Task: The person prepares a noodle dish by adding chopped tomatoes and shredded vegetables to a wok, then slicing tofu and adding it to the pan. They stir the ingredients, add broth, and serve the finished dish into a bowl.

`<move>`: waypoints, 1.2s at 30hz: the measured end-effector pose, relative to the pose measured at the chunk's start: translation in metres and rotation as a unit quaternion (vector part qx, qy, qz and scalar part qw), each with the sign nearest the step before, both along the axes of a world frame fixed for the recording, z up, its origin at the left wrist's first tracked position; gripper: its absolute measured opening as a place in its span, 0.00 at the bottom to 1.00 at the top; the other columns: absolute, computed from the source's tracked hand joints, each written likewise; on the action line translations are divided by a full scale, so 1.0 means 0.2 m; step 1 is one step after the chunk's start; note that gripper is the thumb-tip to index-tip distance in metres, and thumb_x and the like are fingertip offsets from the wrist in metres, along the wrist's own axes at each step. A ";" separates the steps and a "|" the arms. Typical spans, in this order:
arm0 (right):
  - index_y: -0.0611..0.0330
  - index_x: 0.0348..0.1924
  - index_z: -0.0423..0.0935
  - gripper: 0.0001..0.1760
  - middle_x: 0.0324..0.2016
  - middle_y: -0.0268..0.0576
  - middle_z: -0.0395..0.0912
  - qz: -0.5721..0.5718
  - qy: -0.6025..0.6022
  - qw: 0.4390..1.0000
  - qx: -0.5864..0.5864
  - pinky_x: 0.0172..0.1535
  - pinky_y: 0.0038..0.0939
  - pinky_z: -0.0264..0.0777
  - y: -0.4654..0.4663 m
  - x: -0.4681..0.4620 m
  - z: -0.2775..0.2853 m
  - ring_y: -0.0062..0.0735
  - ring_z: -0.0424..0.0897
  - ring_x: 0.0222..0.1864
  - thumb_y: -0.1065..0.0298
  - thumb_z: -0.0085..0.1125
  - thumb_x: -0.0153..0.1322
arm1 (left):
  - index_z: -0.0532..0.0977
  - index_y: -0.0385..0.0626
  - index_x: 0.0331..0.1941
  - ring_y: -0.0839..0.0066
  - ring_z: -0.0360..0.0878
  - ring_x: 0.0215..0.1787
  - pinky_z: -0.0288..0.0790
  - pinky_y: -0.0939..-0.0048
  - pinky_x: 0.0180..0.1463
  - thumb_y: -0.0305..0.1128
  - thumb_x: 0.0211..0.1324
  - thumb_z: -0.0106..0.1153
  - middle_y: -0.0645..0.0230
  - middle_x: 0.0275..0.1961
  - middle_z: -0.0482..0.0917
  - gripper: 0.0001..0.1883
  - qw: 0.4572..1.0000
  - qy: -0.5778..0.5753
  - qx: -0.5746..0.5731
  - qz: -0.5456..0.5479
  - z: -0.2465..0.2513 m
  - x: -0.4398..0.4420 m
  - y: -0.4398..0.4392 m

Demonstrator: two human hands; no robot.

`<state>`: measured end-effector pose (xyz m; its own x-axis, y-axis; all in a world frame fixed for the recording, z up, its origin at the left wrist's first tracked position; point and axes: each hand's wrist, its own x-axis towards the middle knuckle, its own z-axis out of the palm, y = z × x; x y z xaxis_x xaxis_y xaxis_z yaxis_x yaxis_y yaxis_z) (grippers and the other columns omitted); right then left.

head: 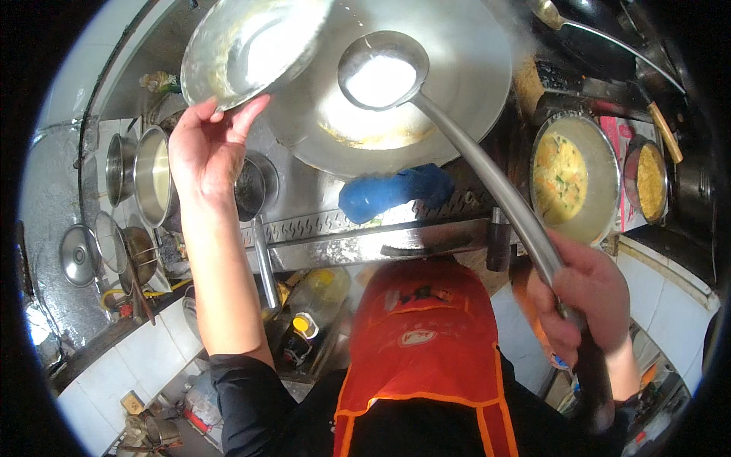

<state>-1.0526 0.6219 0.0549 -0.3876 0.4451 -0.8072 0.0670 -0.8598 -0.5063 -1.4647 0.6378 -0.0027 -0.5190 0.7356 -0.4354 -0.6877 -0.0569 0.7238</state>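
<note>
In my left hand [208, 151] is the near rim of a shiny metal bowl [220, 43], tilted over the left side of a large wok [480, 74]. A thin yellowish residue clings to the bowl's inside. My right hand [597, 288] grips the long handle of a steel ladle [477, 154]. The ladle's round cup is above the middle of the wok, with bright glare inside, so I cannot tell what it holds. Yellowish residue marks the wok's near inner side. A blue cloth [394, 191] lies at the wok's near edge.
At right, a metal bowl [594, 208] holds a yellow mixture with orange and green bits, beside a smaller bowl of yellow food [651, 183]. Pale liquid fills a metal pot [151, 188] at left. A small saucepan [249, 191] and a wire strainer [110, 240] are nearby.
</note>
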 end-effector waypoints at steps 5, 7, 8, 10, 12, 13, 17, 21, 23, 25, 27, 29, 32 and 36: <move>0.67 0.64 0.64 0.27 0.19 0.39 0.72 0.211 -0.184 0.905 0.320 0.13 0.25 0.64 0.06 -0.04 -0.19 0.23 0.69 0.10 0.71 0.50 0.71 | 0.58 0.26 0.64 0.42 0.68 0.65 0.60 0.31 0.70 0.17 0.58 0.48 0.40 0.62 0.69 0.28 0.995 0.004 0.096 0.030 0.00 -0.05 -0.30; 0.63 0.63 0.66 0.26 0.18 0.36 0.72 0.254 -0.203 0.879 0.349 0.16 0.25 0.67 0.07 -0.02 -0.23 0.21 0.73 0.15 0.70 0.50 0.72 | 0.53 0.29 0.68 0.38 0.53 0.73 0.54 0.33 0.74 0.15 0.57 0.48 0.40 0.69 0.60 0.33 0.992 -0.010 0.123 0.038 0.02 -0.10 -0.48; 0.63 0.63 0.66 0.26 0.18 0.36 0.72 0.257 -0.178 0.913 0.262 0.17 0.24 0.68 0.08 -0.03 -0.21 0.20 0.73 0.16 0.70 0.51 0.72 | 0.53 0.29 0.68 0.37 0.52 0.73 0.54 0.33 0.74 0.15 0.56 0.48 0.40 0.70 0.59 0.34 0.993 0.040 0.082 0.076 0.01 -0.12 -0.56; 0.63 0.63 0.66 0.26 0.17 0.35 0.72 0.248 -0.130 0.952 0.120 0.19 0.23 0.69 0.11 -0.07 -0.22 0.20 0.74 0.16 0.70 0.51 0.71 | 0.52 0.28 0.68 0.33 0.50 0.73 0.56 0.34 0.73 0.16 0.56 0.48 0.39 0.70 0.58 0.34 0.989 0.040 0.073 0.120 -0.01 -0.17 -0.69; 0.63 0.63 0.66 0.26 0.16 0.35 0.71 0.149 -0.038 0.983 0.103 0.18 0.24 0.69 0.15 -0.15 -0.30 0.21 0.73 0.15 0.70 0.51 0.71 | 0.52 0.27 0.68 0.27 0.51 0.71 0.61 0.35 0.71 0.17 0.57 0.47 0.36 0.69 0.59 0.33 0.990 0.024 0.057 0.125 -0.04 -0.21 -0.79; 0.63 0.63 0.66 0.26 0.16 0.35 0.71 0.097 0.013 0.990 0.103 0.18 0.24 0.69 0.16 -0.19 -0.33 0.22 0.73 0.14 0.70 0.50 0.71 | 0.53 0.27 0.68 0.26 0.51 0.70 0.62 0.35 0.71 0.17 0.57 0.47 0.35 0.68 0.60 0.33 0.989 0.002 0.052 0.137 -0.06 -0.22 -0.84; 0.61 0.63 0.67 0.25 0.18 0.35 0.72 0.219 -0.152 0.928 0.260 0.18 0.25 0.69 0.11 -0.22 -0.37 0.22 0.74 0.15 0.70 0.51 0.71 | 0.60 0.25 0.62 0.29 0.59 0.67 0.66 0.34 0.67 0.17 0.55 0.49 0.36 0.63 0.68 0.28 0.976 0.044 0.000 0.215 -0.10 -0.24 -1.00; 0.60 0.63 0.67 0.26 0.20 0.34 0.73 0.192 -0.091 0.967 0.139 0.18 0.25 0.69 0.14 -0.22 -0.33 0.20 0.74 0.17 0.70 0.50 0.71 | 0.62 0.25 0.61 0.28 0.62 0.65 0.68 0.35 0.66 0.17 0.55 0.49 0.37 0.61 0.70 0.27 0.981 0.012 0.006 0.195 -0.12 -0.23 -1.04; 0.60 0.66 0.65 0.30 0.18 0.32 0.71 0.103 -0.002 0.983 0.151 0.18 0.23 0.68 0.17 -0.23 -0.41 0.18 0.74 0.17 0.73 0.50 0.70 | 0.64 0.26 0.59 0.35 0.67 0.62 0.70 0.35 0.64 0.17 0.56 0.50 0.41 0.57 0.73 0.25 0.982 0.001 -0.001 0.191 -0.11 -0.20 -1.03; 0.65 0.58 0.71 0.21 0.23 0.34 0.73 0.188 -0.120 0.928 0.299 0.19 0.25 0.69 0.12 -0.22 -0.44 0.20 0.74 0.17 0.68 0.51 0.72 | 0.68 0.28 0.55 0.47 0.78 0.54 0.73 0.36 0.61 0.18 0.57 0.49 0.48 0.49 0.79 0.20 0.989 -0.007 0.015 0.144 -0.09 -0.16 -1.00; 0.65 0.58 0.71 0.22 0.22 0.34 0.73 0.217 -0.164 0.924 0.269 0.18 0.25 0.69 0.06 -0.20 -0.41 0.19 0.73 0.17 0.68 0.51 0.72 | 0.68 0.29 0.56 0.48 0.78 0.55 0.74 0.37 0.61 0.18 0.56 0.51 0.47 0.51 0.78 0.21 0.986 0.001 0.005 0.167 -0.07 -0.13 -0.96; 0.63 0.63 0.67 0.26 0.23 0.35 0.74 0.187 -0.096 0.963 0.170 0.18 0.26 0.69 0.08 -0.21 -0.37 0.20 0.74 0.18 0.69 0.50 0.71 | 0.68 0.29 0.56 0.48 0.78 0.55 0.74 0.37 0.61 0.18 0.56 0.51 0.48 0.52 0.78 0.21 0.987 0.004 0.001 0.161 -0.07 -0.12 -0.93; 0.61 0.68 0.62 0.30 0.24 0.37 0.76 0.157 -0.043 0.968 0.189 0.19 0.25 0.70 0.15 -0.23 -0.43 0.21 0.76 0.19 0.70 0.49 0.71 | 0.65 0.28 0.58 0.47 0.76 0.56 0.73 0.38 0.62 0.18 0.56 0.53 0.47 0.53 0.77 0.24 0.987 0.022 -0.014 0.158 -0.08 -0.11 -0.88; 0.64 0.67 0.63 0.31 0.22 0.40 0.76 0.243 -0.201 0.919 0.237 0.21 0.28 0.72 0.04 -0.17 -0.43 0.23 0.76 0.17 0.70 0.52 0.70 | 0.66 0.29 0.59 0.50 0.77 0.58 0.73 0.38 0.63 0.19 0.57 0.53 0.47 0.54 0.78 0.24 0.993 0.030 0.009 0.115 -0.08 -0.10 -0.83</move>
<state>-1.0875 0.6306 -0.0305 -0.3457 0.6367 -0.6893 0.6483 -0.3689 -0.6660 -1.4853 0.4721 -0.0185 -0.6996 0.6017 -0.3853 -0.6099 -0.2220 0.7608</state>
